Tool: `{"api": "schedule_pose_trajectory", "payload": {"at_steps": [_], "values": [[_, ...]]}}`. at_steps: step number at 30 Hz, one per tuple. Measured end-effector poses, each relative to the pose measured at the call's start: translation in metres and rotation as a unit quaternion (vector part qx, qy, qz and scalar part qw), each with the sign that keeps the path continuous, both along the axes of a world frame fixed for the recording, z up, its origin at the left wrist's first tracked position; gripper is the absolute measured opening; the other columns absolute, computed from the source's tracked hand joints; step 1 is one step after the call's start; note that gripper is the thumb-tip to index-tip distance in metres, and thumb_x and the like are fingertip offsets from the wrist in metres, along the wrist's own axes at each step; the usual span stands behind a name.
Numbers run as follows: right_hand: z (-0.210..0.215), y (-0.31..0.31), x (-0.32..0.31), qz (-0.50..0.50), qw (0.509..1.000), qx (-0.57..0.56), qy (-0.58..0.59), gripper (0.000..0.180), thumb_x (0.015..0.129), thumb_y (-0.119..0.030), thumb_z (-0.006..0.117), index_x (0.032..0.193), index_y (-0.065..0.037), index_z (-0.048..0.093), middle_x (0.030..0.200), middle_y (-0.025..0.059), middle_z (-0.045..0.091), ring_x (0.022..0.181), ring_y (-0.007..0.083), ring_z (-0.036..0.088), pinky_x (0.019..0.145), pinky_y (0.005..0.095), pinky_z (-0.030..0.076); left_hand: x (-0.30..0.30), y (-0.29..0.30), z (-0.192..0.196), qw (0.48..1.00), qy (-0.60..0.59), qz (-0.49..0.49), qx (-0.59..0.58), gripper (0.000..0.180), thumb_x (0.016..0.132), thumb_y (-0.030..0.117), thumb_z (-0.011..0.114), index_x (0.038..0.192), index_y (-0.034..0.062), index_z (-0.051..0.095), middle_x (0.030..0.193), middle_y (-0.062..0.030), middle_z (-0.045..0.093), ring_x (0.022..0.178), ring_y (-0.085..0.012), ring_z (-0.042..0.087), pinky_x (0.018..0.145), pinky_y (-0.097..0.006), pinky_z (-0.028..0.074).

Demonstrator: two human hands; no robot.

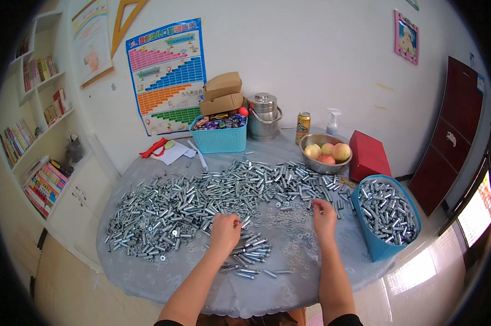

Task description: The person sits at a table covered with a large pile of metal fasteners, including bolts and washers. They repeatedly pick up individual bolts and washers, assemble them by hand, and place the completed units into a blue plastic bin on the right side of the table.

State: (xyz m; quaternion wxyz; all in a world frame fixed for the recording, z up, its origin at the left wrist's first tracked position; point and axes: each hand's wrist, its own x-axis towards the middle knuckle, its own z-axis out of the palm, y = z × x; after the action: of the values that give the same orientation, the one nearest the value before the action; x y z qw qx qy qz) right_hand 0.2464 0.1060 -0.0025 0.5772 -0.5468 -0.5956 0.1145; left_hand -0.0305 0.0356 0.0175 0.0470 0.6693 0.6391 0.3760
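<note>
A wide heap of silvery metal sleeves and bolts (223, 187) spreads across the cloth-covered table (153, 280). My left hand (225, 232) is closed at the heap's near edge, fingers curled together; whatever is in it is too small to make out. Just right of and below it lies a smaller pile of expansion bolts (251, 252), mostly side by side. My right hand (324, 218) is further right, thumb and fingers pinched together at the heap's right end; what they hold, if anything, cannot be made out. Between the hands lie many loose flat washers (286, 217).
At the right edge stands a blue bin (380, 251) full of metal sleeves. Behind are a steel bowl (322, 166) of fruit, a red box (369, 156), a can (303, 127), a spray bottle (333, 121), a metal pot (264, 117) and a turquoise basket (219, 140).
</note>
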Motion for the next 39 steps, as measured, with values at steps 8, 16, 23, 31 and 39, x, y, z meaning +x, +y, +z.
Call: {"api": "schedule_pose_trajectory", "payload": {"at_steps": [8, 16, 23, 31, 39], "values": [[-0.007, 0.014, 0.04, -0.089, 0.991, -0.026, 0.101, 0.014, 0.08, -0.004, 0.057, 0.091, -0.006, 0.066, 0.08, 0.0101, 0.064, 0.07, 0.0194, 0.06, 0.066, 0.0293, 0.046, 0.021, 0.023, -0.018, 0.993, 0.119, -0.001, -0.007, 0.017, 0.064, 0.013, 0.074, 0.071, 0.0017, 0.064, 0.074, -0.0128, 0.06, 0.081, -0.0313, 0.053, 0.073, -0.039, 0.043], [-0.002, 0.007, 0.05, -0.145, 0.988, -0.053, 0.024, 0.015, 0.079, -0.003, 0.054, 0.089, -0.005, 0.066, 0.085, 0.0133, 0.064, 0.078, 0.0291, 0.061, 0.071, 0.0345, 0.047, 0.019, 0.028, -0.027, 0.994, 0.106, 0.005, -0.003, 0.01, 0.063, 0.004, 0.068, 0.067, 0.0006, 0.06, 0.074, -0.0142, 0.059, 0.079, -0.0313, 0.053, 0.07, -0.04, 0.044], [-0.01, 0.01, 0.053, -0.138, 0.989, -0.059, -0.003, 0.014, 0.079, -0.003, 0.055, 0.088, -0.004, 0.066, 0.088, 0.0136, 0.064, 0.082, 0.0295, 0.06, 0.072, 0.0353, 0.047, 0.009, 0.018, -0.028, 0.996, 0.081, -0.029, -0.018, 0.013, 0.066, 0.002, 0.066, 0.077, -0.0001, 0.06, 0.075, -0.0154, 0.059, 0.078, -0.0332, 0.053, 0.075, -0.041, 0.042], [-0.009, 0.01, 0.028, -0.057, 0.996, -0.012, -0.063, 0.011, 0.077, -0.004, 0.058, 0.084, -0.004, 0.066, 0.087, 0.0129, 0.064, 0.081, 0.0285, 0.06, 0.073, 0.0343, 0.047, -0.014, 0.002, -0.038, 0.963, -0.256, -0.063, 0.061, 0.023, 0.08, 0.002, 0.058, 0.103, -0.0014, 0.056, 0.085, -0.0074, 0.057, 0.075, -0.0159, 0.054, 0.067, -0.026, 0.044], [-0.008, -0.008, -0.034, 0.134, 0.981, -0.028, -0.137, 0.015, 0.077, -0.005, 0.06, 0.091, -0.006, 0.066, 0.087, 0.0123, 0.064, 0.083, 0.0254, 0.061, 0.074, 0.0322, 0.047, -0.033, 0.005, -0.063, 0.835, -0.545, -0.055, 0.05, 0.025, 0.082, 0.002, 0.06, 0.104, -0.002, 0.049, 0.091, -0.0061, 0.057, 0.079, -0.0106, 0.055, 0.07, -0.022, 0.046]]}}
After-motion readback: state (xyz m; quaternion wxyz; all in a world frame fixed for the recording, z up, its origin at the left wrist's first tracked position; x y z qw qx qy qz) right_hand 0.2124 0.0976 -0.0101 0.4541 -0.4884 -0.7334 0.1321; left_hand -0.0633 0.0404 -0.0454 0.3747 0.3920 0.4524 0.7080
